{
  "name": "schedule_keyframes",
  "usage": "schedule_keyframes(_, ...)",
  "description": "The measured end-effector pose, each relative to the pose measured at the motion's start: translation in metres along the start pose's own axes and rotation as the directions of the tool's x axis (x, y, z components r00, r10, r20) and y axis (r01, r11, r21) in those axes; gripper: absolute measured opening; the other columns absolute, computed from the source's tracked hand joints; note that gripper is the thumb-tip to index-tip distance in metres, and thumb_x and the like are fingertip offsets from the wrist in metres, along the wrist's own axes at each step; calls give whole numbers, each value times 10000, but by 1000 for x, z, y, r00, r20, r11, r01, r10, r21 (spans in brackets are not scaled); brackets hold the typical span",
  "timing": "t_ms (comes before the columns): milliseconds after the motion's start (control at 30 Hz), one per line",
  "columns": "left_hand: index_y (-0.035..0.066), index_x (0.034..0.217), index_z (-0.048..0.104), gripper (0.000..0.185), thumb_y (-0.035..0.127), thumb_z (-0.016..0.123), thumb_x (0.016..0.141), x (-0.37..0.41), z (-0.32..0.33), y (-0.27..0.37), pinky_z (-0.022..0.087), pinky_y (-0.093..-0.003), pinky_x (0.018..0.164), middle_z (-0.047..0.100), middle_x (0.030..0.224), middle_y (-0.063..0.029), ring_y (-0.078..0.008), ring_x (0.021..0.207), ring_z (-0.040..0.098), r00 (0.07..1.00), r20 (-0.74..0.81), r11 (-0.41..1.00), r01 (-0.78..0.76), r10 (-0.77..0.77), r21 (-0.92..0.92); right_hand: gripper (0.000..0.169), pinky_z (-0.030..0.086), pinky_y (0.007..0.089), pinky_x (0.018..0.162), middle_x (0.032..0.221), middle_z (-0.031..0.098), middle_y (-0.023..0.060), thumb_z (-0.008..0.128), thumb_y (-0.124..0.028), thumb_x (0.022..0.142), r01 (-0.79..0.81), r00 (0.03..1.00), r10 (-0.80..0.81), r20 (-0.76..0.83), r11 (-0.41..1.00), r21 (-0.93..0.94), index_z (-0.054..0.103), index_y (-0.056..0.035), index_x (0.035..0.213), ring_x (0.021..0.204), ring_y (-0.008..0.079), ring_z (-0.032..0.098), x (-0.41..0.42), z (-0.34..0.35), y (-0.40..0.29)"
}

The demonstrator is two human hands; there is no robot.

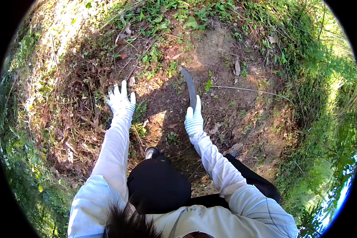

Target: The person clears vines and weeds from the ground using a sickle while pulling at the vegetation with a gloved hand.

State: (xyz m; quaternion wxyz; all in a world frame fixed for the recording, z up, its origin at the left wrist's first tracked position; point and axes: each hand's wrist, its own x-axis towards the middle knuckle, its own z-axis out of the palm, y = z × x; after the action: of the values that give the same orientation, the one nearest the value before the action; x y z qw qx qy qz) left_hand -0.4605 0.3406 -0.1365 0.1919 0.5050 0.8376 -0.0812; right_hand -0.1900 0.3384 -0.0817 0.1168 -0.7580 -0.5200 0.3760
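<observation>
My left hand (121,101), in a pale striped glove, is spread with its fingers apart over the uprooted weeds and dry plant litter (83,86) at the left; nothing shows in its grip. In my right hand (195,119), gloved the same way, is a curved dark blade (189,86), like that of a sickle, its tip pointing up and slightly left over bare soil. The handle is hidden in the glove. Small green weeds (151,59) grow in the soil beyond the two hands.
A thin dry stick (250,89) lies on the soil right of the blade. My bent knee (159,186) and a dark shoe (151,153) are close below the hands. Denser green growth (309,59) borders the soil at the right. Dry leaves (237,67) lie scattered.
</observation>
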Motion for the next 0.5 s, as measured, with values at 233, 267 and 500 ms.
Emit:
schedule_keyframes(233,274,1389,298,672,399,568,787,1,3,-10,193,-552,1034,368,1370,-172,-414,1232,346,999,43,998,33,-31,-46,565,432,302,597,911,561,97,418,-134,910,129,974,-114,-195,989,66,198,-200,1426,661,194,520,93,-25,-26)
schedule_keyframes(267,273,1389,298,671,399,567,788,1,3,-9,195,-552,1033,366,1373,-172,-414,1233,345,999,36,999,27,-26,-41,561,442,313,629,947,575,112,420,-141,909,109,968,-92,-235,992,58,204,-189,1424,696,214,543,128,-29,-36)
schedule_keyframes(500,272,1385,301,665,392,563,786,4,4,-2,230,-544,1022,357,1381,-174,-425,1237,341,1000,28,1000,8,-9,9,572,457,352,672,942,593,164,419,-175,909,-110,990,118,-72,989,99,178,-236,1425,716,269,569,171,25,-68)
